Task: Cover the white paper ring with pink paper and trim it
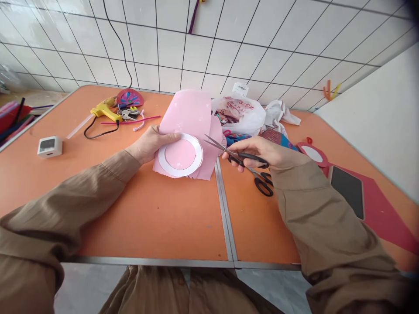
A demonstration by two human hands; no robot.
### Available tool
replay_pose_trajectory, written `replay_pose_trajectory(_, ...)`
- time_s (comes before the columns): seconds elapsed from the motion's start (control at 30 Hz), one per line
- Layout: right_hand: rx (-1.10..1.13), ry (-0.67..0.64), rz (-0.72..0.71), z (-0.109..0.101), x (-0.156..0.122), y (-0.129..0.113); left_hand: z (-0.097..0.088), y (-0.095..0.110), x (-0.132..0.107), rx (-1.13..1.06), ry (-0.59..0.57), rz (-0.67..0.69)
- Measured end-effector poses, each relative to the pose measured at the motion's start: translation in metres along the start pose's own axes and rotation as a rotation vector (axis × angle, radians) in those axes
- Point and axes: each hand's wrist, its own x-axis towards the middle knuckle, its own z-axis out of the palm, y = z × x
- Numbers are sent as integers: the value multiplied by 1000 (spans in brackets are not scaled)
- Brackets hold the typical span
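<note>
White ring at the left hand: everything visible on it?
The flat white paper-like ring has a wide round opening showing pink, and a small dark mark near its right inner edge. It lies against the pale pink paper-like sheet; the left hand rests its thumb on its upper edge. Can't tell if glued.

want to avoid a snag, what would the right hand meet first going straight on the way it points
The pink sheet, most likely: the black-handled scissors in the right hand aim at it, beside the white ring. Depth is unclear, so the tips may be touching it.
</note>
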Motion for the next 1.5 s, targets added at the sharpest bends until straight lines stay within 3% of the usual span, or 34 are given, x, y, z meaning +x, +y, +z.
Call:
replay_pose_trajectory(0.17, 11, -53, 66, 0, 2, 5, 3, 1, -2, 14, -12, 12)
replay_pose_trajectory(0.33, 16, -67, 32, 7, 12, 11, 10, 1, -6, 57, 2, -17)
replay_pose_trajectory(0.47, -10, -78, 13, 12, 14, 4, 12, 2, -8, 90, 1, -18)
replay_pose_trajectory(0.7, -20, -104, 114, 11, 7, -11, 8, 3, -6, 247, 30, 2)
replay_pose_trajectory(0.97, -45, -35, 108, 18, 11, -10, 16, 4, -10, 118, -1, -90)
replay_pose_trajectory(1.2, -61, -48, 51, 17, 16, -4, 16, 0, -12, 72, -63, -83)
replay_pose_trajectory(1.5, -66, -43, 41, 19, 16, -8, 24, 3, -15, 55, -53, -115)
